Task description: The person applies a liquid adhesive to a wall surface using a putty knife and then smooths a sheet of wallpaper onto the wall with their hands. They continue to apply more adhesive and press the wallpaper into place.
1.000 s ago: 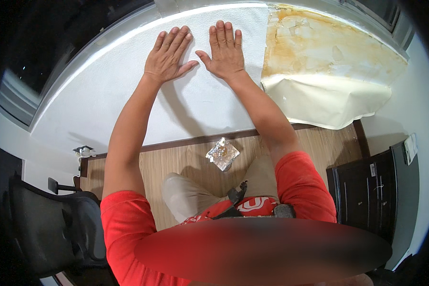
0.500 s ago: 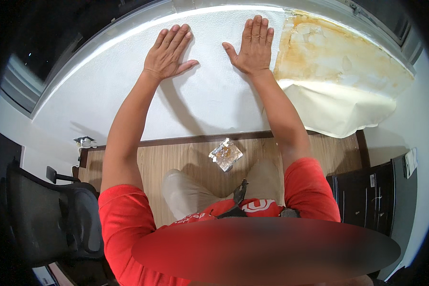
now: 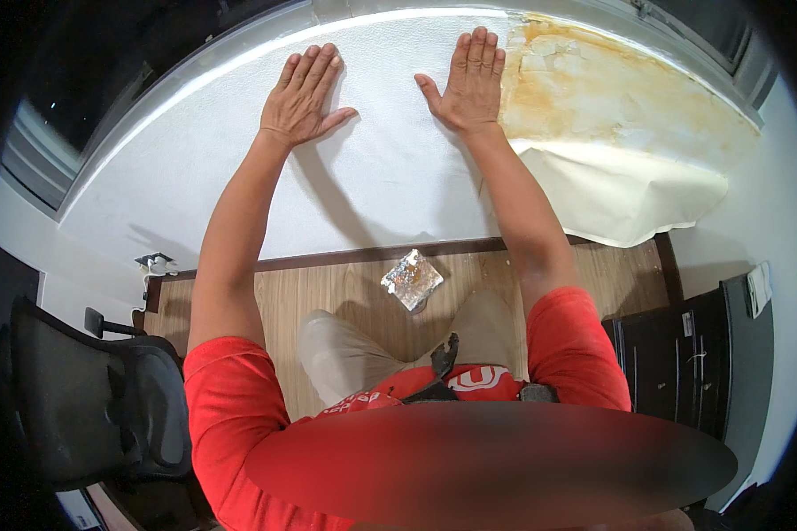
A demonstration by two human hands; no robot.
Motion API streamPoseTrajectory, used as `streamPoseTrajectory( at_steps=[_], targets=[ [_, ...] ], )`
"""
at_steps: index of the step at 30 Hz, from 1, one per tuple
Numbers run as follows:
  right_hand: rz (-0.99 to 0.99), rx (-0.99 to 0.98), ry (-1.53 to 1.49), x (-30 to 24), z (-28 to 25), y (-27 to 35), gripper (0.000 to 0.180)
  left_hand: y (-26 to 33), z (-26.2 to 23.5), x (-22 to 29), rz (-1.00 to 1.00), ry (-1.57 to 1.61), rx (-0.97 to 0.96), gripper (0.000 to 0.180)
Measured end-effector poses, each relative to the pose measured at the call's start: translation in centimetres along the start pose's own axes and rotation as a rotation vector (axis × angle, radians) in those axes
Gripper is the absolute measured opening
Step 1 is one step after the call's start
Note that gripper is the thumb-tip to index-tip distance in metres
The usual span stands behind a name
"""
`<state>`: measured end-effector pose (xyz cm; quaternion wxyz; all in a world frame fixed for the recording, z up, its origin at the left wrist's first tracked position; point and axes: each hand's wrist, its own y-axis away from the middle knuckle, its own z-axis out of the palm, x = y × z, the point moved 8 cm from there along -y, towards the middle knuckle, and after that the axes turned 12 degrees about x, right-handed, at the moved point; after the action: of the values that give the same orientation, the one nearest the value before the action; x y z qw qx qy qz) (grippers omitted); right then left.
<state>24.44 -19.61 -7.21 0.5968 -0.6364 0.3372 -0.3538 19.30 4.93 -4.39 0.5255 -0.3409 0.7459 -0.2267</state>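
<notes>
White textured wallpaper (image 3: 376, 168) covers most of the low wall before me. My left hand (image 3: 299, 97) lies flat on it, fingers stretched toward the upper edge and thumb out to the right. Farther right, my right hand (image 3: 471, 84) presses the same wallpaper, palm down, thumb out to the left. Its outer fingers are beside the border of a bare wall patch (image 3: 620, 93), stained yellow-brown. Below that patch a loose cream wallpaper flap (image 3: 624, 190) hangs folded down, its back showing. Neither hand holds anything.
A small foil-covered piece with stains (image 3: 413, 280) rests on the wooden floor (image 3: 283, 288) between my knees and the wall. A black mesh chair (image 3: 80, 398) stands at left, near a wall socket with plugs (image 3: 157, 262). Dark drawers (image 3: 673, 367) are at right. Window frames border the wall's top.
The view has shifted slightly, moving the scene left. Both hands stay flat on the wallpaper; the right hand is a little closer to the bare patch's border.
</notes>
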Motion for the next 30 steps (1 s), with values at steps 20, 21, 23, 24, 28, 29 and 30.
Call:
streamPoseTrajectory(
  at_steps=[20, 21, 23, 24, 28, 29, 30],
  targets=[
    [-0.125, -0.037, 0.038, -4.3, 1.2, 2.3, 0.093, -2.8, 1.0, 5.9, 0.049, 0.006, 0.011, 0.099],
    [-0.042, -0.099, -0.003, -4.0, 1.0, 3.0, 0.094, -2.7, 0.6, 6.2, 0.022, 0.036, -0.019, 0.099],
    [0.112, -0.194, -0.096, -3.7, 0.6, 3.3, 0.098, -2.7, 0.0, 5.7, -0.029, 0.069, -0.068, 0.099],
    [0.084, -0.198, -0.111, -4.4, 0.2, 4.0, 0.094, -2.6, -0.2, 5.3, -0.035, 0.065, -0.073, 0.099],
    [-0.121, -0.332, -0.097, -7.4, 0.0, 11.2, 0.091, 0.1, -0.1, 4.5, -0.035, 0.061, -0.138, 0.098],
    [-0.192, -0.39, -0.081, -8.2, 0.2, 12.4, 0.093, 1.1, 0.2, 4.5, -0.026, 0.057, -0.169, 0.098],
    [-0.21, -0.384, -0.051, -8.2, 0.4, 13.0, 0.093, 1.8, 0.4, 4.6, -0.017, 0.068, -0.169, 0.099]
  ],
)
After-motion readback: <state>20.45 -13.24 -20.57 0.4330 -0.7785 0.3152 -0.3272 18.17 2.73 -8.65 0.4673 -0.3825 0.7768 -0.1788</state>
